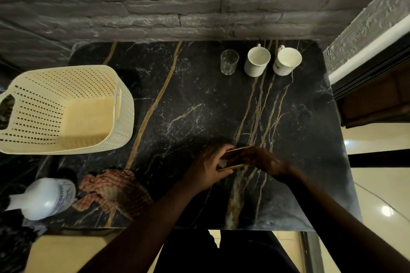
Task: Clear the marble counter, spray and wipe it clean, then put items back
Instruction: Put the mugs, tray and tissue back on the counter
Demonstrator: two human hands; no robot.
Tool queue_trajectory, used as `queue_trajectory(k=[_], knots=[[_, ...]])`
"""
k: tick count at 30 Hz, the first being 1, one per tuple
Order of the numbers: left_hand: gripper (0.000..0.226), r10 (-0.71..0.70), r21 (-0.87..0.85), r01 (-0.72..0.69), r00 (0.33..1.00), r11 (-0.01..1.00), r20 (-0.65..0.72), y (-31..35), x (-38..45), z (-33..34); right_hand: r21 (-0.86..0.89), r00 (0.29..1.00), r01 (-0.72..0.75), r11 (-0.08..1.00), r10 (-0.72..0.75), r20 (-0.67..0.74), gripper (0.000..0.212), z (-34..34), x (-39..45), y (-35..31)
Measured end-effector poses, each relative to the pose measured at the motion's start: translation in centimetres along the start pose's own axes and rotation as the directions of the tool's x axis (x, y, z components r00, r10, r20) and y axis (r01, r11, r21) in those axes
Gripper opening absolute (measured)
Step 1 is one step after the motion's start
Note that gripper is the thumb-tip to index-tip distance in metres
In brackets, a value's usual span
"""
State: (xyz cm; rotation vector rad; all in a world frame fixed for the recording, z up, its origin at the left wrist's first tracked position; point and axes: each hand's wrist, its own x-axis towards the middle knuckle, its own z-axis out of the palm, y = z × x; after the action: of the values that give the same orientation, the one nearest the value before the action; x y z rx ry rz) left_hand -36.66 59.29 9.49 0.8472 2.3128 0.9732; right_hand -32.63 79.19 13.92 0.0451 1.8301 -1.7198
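Head view, looking down on black marble counter (199,99) with gold veins. Both forearms reach in from the near edge and meet over the counter's near centre. Left hand (208,167) lies palm toward the right, fingers curled round the left end of a small flat dark object with gold-coloured edges (233,157). Right hand (264,162) comes over the top, knuckles up, fingers curled on the object's right end. Object is largely hidden by the hands and blurred; what it is cannot be told, nor whether it rests on the marble.

Far right of counter, against the stone wall: clear glass tumbler (229,62), then two white mugs (257,61) (286,61) side by side, all upright, well apart from the hands. Cream perforated basket (60,108) sits at the left edge. Near left corner: white spray bottle (43,198) lying on its side, just beside a crumpled red-checked cloth (115,190).
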Motion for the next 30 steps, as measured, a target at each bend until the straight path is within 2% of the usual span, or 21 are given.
queue_trajectory(k=[6,9,11,13,15,19,22,25,27,30], knots=[[0.075,0.027,0.001,-0.027,1.000,1.000,0.015,0.3,-0.1,-0.6,-0.060,1.000,0.019,0.998,-0.020,-0.016,0.037,-0.2,-0.2,0.2],[0.095,0.084,0.027,-0.085,0.995,0.996,0.049,1.3,-0.2,-2.1,-0.113,0.998,0.045,0.993,-0.049,-0.030,0.031,-0.3,-1.1,-1.0],[0.095,0.097,-0.015,-0.097,0.994,0.995,0.045,2.7,-0.5,-4.0,-0.161,0.996,0.069,0.985,-0.079,-0.052,0.027,-0.5,-2.1,-2.7],[0.085,0.040,-0.125,-0.032,0.998,0.992,0.058,4.4,-0.9,-6.2,-0.186,0.987,0.119,0.975,-0.137,-0.083,0.028,-0.6,-3.0,-4.7],[0.065,-0.013,-0.242,0.027,0.998,0.970,0.058,6.0,-1.0,-8.2,-0.229,0.972,0.151,0.961,-0.187,-0.141,0.027,-0.7,-3.6,-6.8],[0.027,-0.055,-0.398,0.015,0.994,0.917,-0.091,9.0,-0.7,-11.1,-0.246,0.929,0.206,0.947,-0.268,-0.255,0.022,-0.7,-4.4,-10.7],[0.019,-0.107,-0.531,-0.012,0.976,0.847,-0.192,11.2,-0.2,-12.5,-0.198,0.894,0.299,0.933,-0.347,-0.284,0.028,-0.4,-5.1,-13.6],[0.015,-0.209,-0.702,-0.008,0.952,0.712,-0.222,13.6,0.2,-14.0,-0.073,0.856,0.382,0.921,-0.382,-0.349,0.042,0.2,-5.8,-15.9],[0.012,-0.293,-0.790,0.030,0.937,0.613,-0.192,14.7,0.2,-14.7,0.012,0.835,0.391,0.920,-0.350,-0.426,0.046,0.7,-5.8,-16.6],[0.009,-0.337,-0.805,0.074,0.928,0.588,-0.160,15.2,0.4,-15.2,0.091,0.815,0.360,0.929,-0.265,-0.516,0.041,1.2,-5.4,-16.7]])
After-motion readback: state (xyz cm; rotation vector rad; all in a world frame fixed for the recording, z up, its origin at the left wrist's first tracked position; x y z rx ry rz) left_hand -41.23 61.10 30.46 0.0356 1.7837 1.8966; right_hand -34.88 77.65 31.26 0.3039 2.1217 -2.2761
